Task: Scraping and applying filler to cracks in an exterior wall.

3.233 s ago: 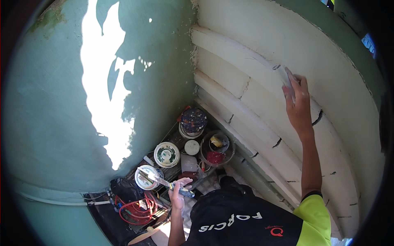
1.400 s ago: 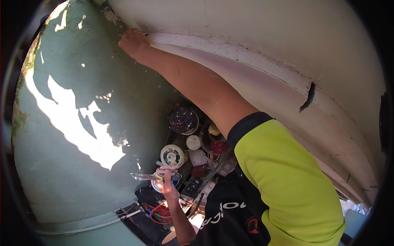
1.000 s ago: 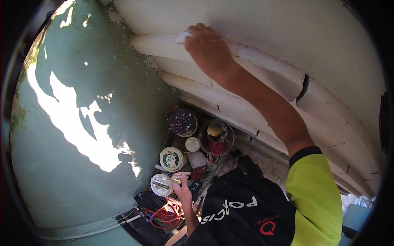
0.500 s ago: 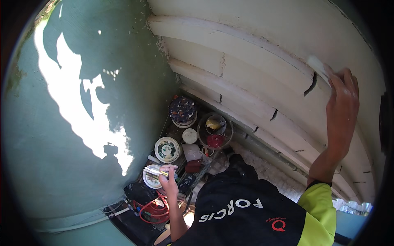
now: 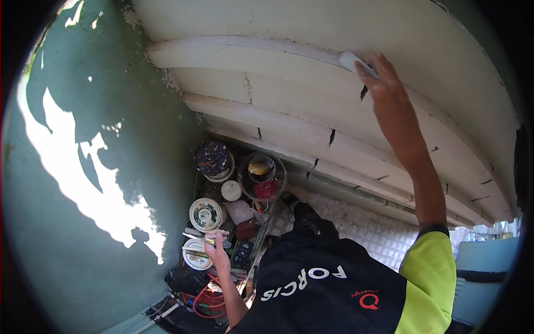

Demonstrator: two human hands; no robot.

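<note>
High on the right, my right hand [image 5: 386,80] is closed round a pale, flat-ended spreader [image 5: 350,62]. Its broad end touches or nearly touches the ridge of a cream-coloured panelled surface [image 5: 278,47], close to a dark gap in that ridge. Lower left, my left hand [image 5: 218,253] pinches a thin, light-coloured tool [image 5: 199,238] with a yellowish part near the fingers; its exact kind is too small to make out. Below that hand sits a round white tub lid [image 5: 196,261]. The left palm is mostly hidden.
Several tubs crowd the floor below, including a white-lidded bucket [image 5: 206,215] and a paint-spattered bucket [image 5: 212,158]. A basin [image 5: 245,183] holds a yellow and a red item. Red hose [image 5: 200,306] lies coiled by a black bag [image 5: 186,280]. A green wall [image 5: 150,111] rises at left.
The view has swung, so the buckets and panels appear further left. My right hand with the spreader now sits along the ridge, left of the dark gap. My left hand keeps its tool.
</note>
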